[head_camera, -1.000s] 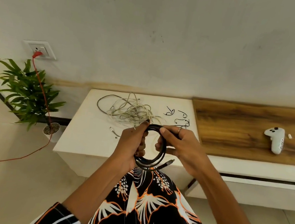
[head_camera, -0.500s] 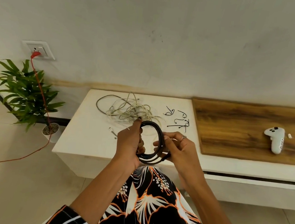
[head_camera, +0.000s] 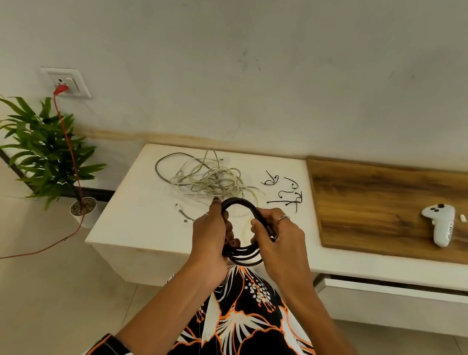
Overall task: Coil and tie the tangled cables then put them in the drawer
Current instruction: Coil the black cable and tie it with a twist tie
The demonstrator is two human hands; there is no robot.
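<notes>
Holding the black cable coil [head_camera: 245, 231] above the white table's [head_camera: 137, 195] front edge, the left hand [head_camera: 209, 240] grips one side and the right hand [head_camera: 278, 242] pinches the other. Best to keep the loops stacked tight, then reach a black tie [head_camera: 284, 202] just behind.

Just one head-mounted wide-angle view, looking forward and down, close over the white counter [head_camera: 145, 225] edge, facing the wall [head_camera: 269, 64].
</notes>
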